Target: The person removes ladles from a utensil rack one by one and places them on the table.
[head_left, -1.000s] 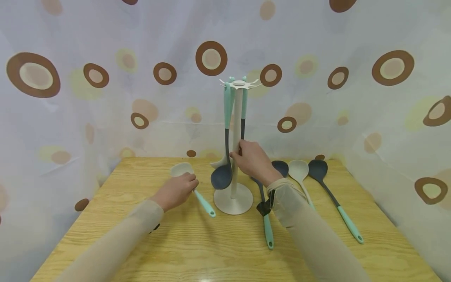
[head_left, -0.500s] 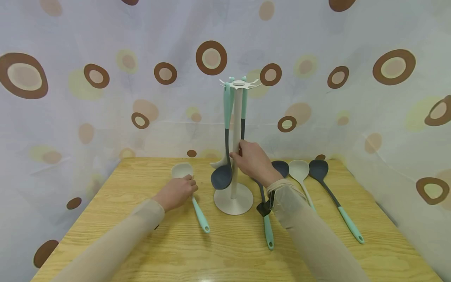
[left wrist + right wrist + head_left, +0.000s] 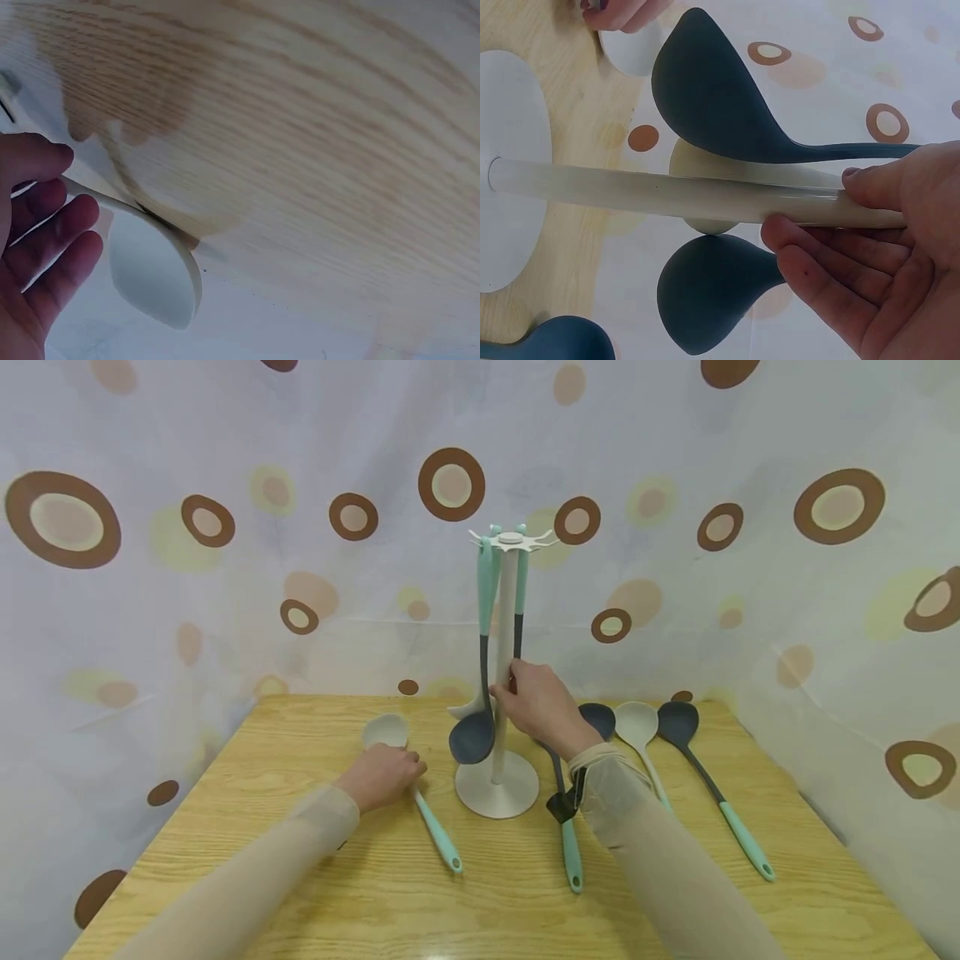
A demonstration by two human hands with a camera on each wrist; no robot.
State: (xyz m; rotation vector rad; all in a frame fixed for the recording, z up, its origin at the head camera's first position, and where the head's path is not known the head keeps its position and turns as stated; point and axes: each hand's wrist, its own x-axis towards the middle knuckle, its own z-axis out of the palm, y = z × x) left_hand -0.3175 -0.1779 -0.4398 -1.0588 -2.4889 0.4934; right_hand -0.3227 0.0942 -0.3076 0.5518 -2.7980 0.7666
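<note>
My left hand (image 3: pixel 381 777) pinches the neck of a white ladle (image 3: pixel 385 730) with a mint handle, low over the table's left part. Its bowl (image 3: pixel 154 274) shows in the left wrist view, past the fingertips; whether it touches the table I cannot tell. My right hand (image 3: pixel 543 706) grips the white pole (image 3: pixel 652 191) of a utensil stand, thumb on one side and fingers on the other. From the stand hang a dark ladle (image 3: pixel 472 739), a second dark utensil (image 3: pixel 712 292) and a white one (image 3: pixel 467 707), partly hidden behind the pole.
Right of the stand's round base (image 3: pixel 480 793) lie a dark utensil (image 3: pixel 572 852) partly under my right wrist, a white ladle (image 3: pixel 636 722) and a dark one (image 3: pixel 678 723). A patterned curtain (image 3: pixel 337 643) encloses the wooden table (image 3: pixel 390 910) at the back and sides.
The white ladle's handle end has swung and dropped toward the table's front, and my left hand has come slightly nearer. My right hand has kept its grip on the pole.
</note>
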